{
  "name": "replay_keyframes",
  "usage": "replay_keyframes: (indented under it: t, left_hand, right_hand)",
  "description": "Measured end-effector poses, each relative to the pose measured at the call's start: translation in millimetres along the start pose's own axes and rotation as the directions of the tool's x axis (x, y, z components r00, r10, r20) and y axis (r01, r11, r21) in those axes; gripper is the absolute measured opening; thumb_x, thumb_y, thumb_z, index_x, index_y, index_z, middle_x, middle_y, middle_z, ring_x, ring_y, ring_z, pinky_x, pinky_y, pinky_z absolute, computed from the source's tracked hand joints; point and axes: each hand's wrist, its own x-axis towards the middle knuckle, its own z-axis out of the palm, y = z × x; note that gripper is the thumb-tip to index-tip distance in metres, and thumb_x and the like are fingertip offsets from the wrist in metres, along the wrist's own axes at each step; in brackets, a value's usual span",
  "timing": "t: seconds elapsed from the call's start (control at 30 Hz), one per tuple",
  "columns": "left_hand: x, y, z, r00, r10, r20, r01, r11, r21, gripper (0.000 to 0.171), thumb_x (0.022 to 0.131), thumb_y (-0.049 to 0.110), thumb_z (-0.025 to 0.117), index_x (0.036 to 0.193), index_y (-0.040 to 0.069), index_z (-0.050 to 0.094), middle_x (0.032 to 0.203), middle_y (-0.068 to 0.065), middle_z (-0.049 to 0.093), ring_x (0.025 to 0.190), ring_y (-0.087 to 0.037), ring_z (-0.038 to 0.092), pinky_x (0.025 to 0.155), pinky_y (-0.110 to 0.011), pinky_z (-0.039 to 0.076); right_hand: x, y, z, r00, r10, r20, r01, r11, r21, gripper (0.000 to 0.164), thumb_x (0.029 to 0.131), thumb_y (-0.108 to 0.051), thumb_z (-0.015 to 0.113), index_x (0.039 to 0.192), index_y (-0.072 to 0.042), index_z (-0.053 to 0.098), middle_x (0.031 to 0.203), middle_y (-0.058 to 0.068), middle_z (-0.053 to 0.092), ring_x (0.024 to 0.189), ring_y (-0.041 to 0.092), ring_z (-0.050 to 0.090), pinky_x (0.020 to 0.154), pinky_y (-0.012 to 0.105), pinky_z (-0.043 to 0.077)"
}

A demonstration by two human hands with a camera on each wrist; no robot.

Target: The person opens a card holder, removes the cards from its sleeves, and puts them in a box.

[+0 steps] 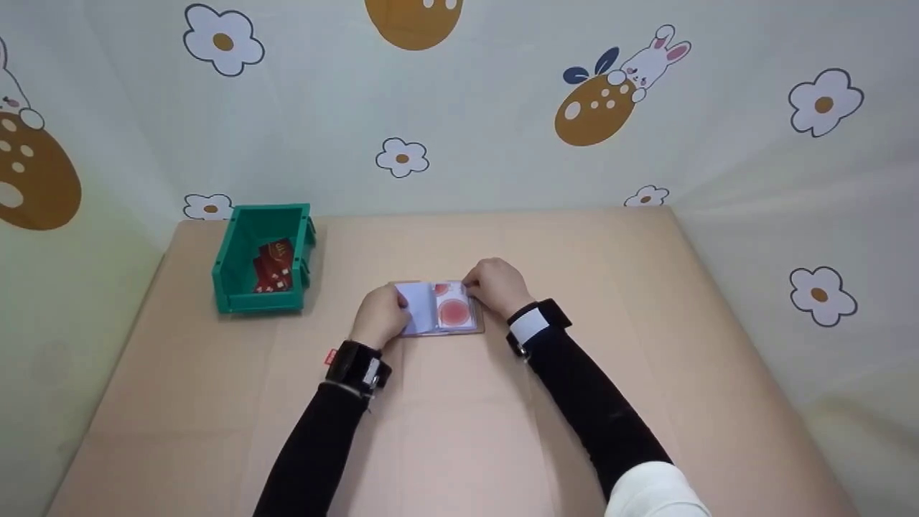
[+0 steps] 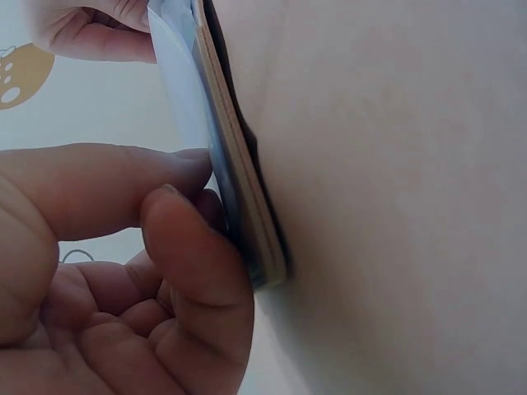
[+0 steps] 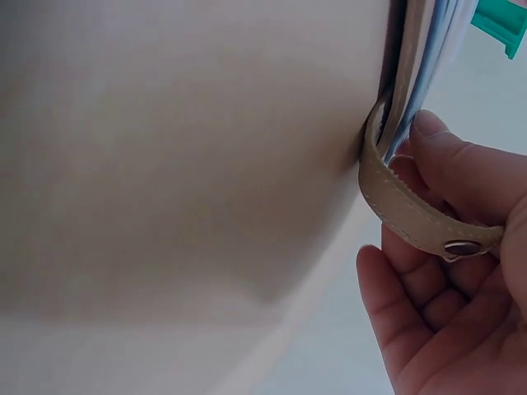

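A small card holder (image 1: pixel 420 305) lies spread open on the table, with a tan leather-like cover, clear sleeves and a pale left page. Its right sleeve shows a card (image 1: pixel 454 311) printed with a pinkish-red circle. My left hand (image 1: pixel 379 314) holds the left edge, thumb and index finger together at the sleeves. At the upper right corner my right hand (image 1: pixel 499 286) pinches the sleeve edges between thumb and index finger. A tan strap (image 3: pixel 416 218) with a metal snap curves out from the cover against the right hand's fingers.
A green plastic bin (image 1: pixel 262 303) stands at the table's back left, with several dark red cards (image 1: pixel 274 266) inside. The beige-covered table (image 1: pixel 459 431) meets curtains (image 1: pixel 495 93) printed with flowers and rabbits at its back and sides.
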Motion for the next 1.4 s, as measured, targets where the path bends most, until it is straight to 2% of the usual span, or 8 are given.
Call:
replay_keyframes:
  t: [0.43,0.67,0.77,0.9,1.03,1.13,1.3,1.4]
  left_hand:
    - [0.3,1.0,-0.5,1.0,-0.01,0.002,0.01,1.0,-0.002,0.014,0.075,-0.002,0.064,0.089,-0.004,0.065,0.089,-0.017,0.067,0.087,-0.036,0.062,0.082,-0.045,0.049]
    - [2.2,1.5,-3.6,0.999,-0.015,0.03,0.014,1.0,0.028,0.016,0.074,-0.001,0.064,0.09,-0.003,0.065,0.09,-0.017,0.066,0.087,-0.034,0.061,0.081,-0.044,0.049]
    - [3.4,9.6,-7.4,1.0,-0.009,0.024,0.009,0.999,0.032,0.015,0.077,0.0,0.063,0.091,-0.003,0.065,0.091,-0.016,0.066,0.086,-0.033,0.06,0.081,-0.044,0.048]
    - [5.1,27.8,-9.5,1.0,0.03,-0.006,-0.03,1.0,-0.01,0.013,0.081,0.003,0.064,0.093,-0.002,0.066,0.093,-0.016,0.067,0.087,-0.033,0.061,0.082,-0.044,0.048]
    - [6.9,41.1,-3.0,0.997,0.083,-0.009,-0.083,0.996,-0.027,0.01,0.081,0.005,0.067,0.089,0.0,0.068,0.09,-0.013,0.069,0.086,-0.033,0.062,0.089,-0.044,0.044]
    - [7.3,43.0,4.4,0.995,0.095,0.001,-0.095,0.995,-0.008,0.006,0.08,0.005,0.069,0.084,0.001,0.068,0.086,-0.012,0.069,0.084,-0.032,0.063,0.088,-0.044,0.044]
    - [7.3,37.7,13.3,0.998,0.056,0.027,-0.057,0.998,0.025,0.004,0.078,0.004,0.067,0.074,0.002,0.066,0.077,-0.009,0.065,0.076,-0.029,0.06,0.075,-0.04,0.048]
    - [8.7,35.0,15.6,0.999,0.031,0.042,-0.032,0.999,0.031,0.014,0.077,0.003,0.065,0.064,0.006,0.059,0.07,-0.006,0.059,0.068,-0.025,0.055,0.068,-0.038,0.046]
  right_hand:
    - [1,-2,-1,0.998,0.052,0.018,-0.053,0.998,0.037,0.016,0.086,-0.013,0.076,0.101,-0.011,0.079,0.102,0.005,0.074,0.1,0.023,0.067,0.09,0.037,0.05]
    - [1,-1,1,0.998,0.065,0.026,-0.066,0.997,0.04,0.016,0.085,-0.012,0.077,0.101,-0.012,0.079,0.103,0.004,0.074,0.102,0.022,0.067,0.089,0.037,0.05]
    - [1,-1,1,0.998,0.066,0.026,-0.067,0.997,0.041,0.015,0.086,-0.012,0.076,0.101,-0.012,0.079,0.103,0.004,0.074,0.101,0.022,0.067,0.089,0.037,0.05]
    - [1,0,0,0.998,0.056,0.017,-0.056,0.998,0.041,0.015,0.085,-0.012,0.077,0.1,-0.012,0.079,0.102,0.004,0.074,0.1,0.022,0.067,0.088,0.037,0.05]
    - [1,0,0,0.999,0.041,0.01,-0.041,0.998,0.038,0.014,0.085,-0.012,0.077,0.099,-0.012,0.08,0.101,0.004,0.074,0.098,0.022,0.068,0.087,0.037,0.051]
    - [2,1,1,0.999,0.037,0.011,-0.038,0.998,0.046,0.014,0.085,-0.013,0.077,0.099,-0.012,0.08,0.101,0.004,0.074,0.098,0.022,0.068,0.087,0.037,0.051]
    - [1,0,1,0.999,0.04,0.008,-0.041,0.998,0.049,0.015,0.085,-0.013,0.078,0.099,-0.011,0.079,0.101,0.005,0.074,0.099,0.024,0.068,0.088,0.038,0.05]
    - [2,0,1,0.999,0.043,0.011,-0.043,0.998,0.048,0.015,0.085,-0.013,0.077,0.1,-0.011,0.079,0.101,0.005,0.074,0.099,0.024,0.067,0.089,0.037,0.05]
